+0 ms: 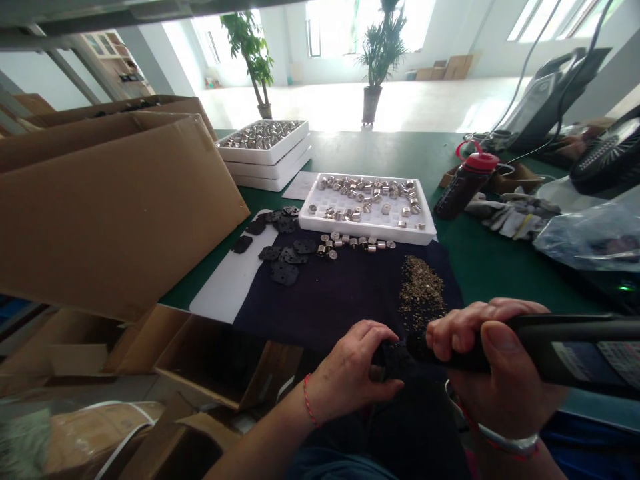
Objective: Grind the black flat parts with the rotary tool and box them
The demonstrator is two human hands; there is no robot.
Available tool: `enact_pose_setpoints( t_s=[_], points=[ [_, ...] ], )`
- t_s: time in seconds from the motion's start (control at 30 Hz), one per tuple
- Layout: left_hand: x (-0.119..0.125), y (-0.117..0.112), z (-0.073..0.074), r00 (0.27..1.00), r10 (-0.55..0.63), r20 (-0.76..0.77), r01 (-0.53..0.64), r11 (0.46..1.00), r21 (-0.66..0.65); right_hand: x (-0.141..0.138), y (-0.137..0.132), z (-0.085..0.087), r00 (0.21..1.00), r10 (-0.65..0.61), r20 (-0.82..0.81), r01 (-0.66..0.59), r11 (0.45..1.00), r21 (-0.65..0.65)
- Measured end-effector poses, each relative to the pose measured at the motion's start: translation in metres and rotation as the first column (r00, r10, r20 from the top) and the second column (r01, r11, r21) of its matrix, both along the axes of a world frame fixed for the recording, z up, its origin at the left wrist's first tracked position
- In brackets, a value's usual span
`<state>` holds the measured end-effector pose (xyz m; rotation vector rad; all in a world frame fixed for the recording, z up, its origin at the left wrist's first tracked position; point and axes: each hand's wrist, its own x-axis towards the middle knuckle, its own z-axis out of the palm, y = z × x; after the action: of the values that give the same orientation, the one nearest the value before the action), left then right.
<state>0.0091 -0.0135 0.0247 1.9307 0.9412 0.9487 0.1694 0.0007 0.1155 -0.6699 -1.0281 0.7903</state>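
Black angular part (395, 360) pinched in left hand (350, 367) by green worktop's (525, 283) near edge; right hand (493, 357) grips black elongated tool (545, 337), long axis sideways, tip just right of part.

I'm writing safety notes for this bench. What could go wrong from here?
The tool in the right hand ends close to the black part in the left hand; a slip might catch the left fingers. The brassy bits lie loose just beyond the right hand, so a knock could scatter them. The loose cylinders on the cloth might roll if it gets tugged.
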Motion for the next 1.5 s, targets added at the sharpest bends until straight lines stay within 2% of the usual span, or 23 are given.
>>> enact_pose_setpoints(
  t_s=[0.3, 0.43, 0.53, 0.73, 0.8, 0.87, 0.97, 1.17, 1.5],
  points=[
    [0.001, 0.001, -0.003, 1.000, -0.007, -0.007, 0.007, 1.000, 0.005, -0.010, 0.011, -0.001, 0.992, 0.074, 0.098, -0.064, 0.993, -0.096],
    [0.001, 0.002, -0.006, 1.000, -0.011, 0.016, 0.011, 1.000, 0.022, -0.010, 0.011, -0.004, 0.987, 0.058, 0.148, -0.038, 0.991, -0.129],
    [0.001, 0.002, -0.007, 1.000, -0.008, 0.016, 0.008, 0.999, 0.038, -0.011, 0.012, -0.004, 0.992, 0.036, 0.122, -0.021, 0.993, -0.116],
    [0.000, 0.001, -0.006, 1.000, 0.011, 0.003, -0.011, 1.000, 0.017, 0.003, 0.008, 0.006, 0.998, -0.069, -0.015, 0.067, 0.994, -0.091],
    [0.000, 0.001, -0.005, 1.000, 0.012, 0.003, -0.012, 1.000, 0.005, 0.011, 0.004, 0.010, 0.979, -0.189, -0.071, 0.183, 0.979, -0.087],
    [-0.001, 0.001, -0.003, 1.000, 0.009, 0.007, -0.009, 1.000, 0.000, 0.019, 0.002, 0.011, 0.939, -0.329, -0.098, 0.321, 0.943, -0.092],
    [-0.002, 0.001, -0.002, 1.000, -0.005, 0.004, 0.005, 1.000, 0.000, 0.026, 0.002, 0.007, 0.894, -0.435, -0.109, 0.420, 0.897, -0.135],
    [-0.005, 0.001, -0.001, 1.000, -0.025, 0.003, 0.025, 1.000, 0.017, 0.028, 0.007, -0.009, 0.898, -0.424, -0.117, 0.409, 0.903, -0.128],
    [-0.005, 0.001, -0.004, 1.000, -0.026, 0.002, 0.026, 0.999, 0.026, 0.027, 0.017, -0.022, 0.876, -0.460, -0.146, 0.439, 0.885, -0.152]
  ],
)
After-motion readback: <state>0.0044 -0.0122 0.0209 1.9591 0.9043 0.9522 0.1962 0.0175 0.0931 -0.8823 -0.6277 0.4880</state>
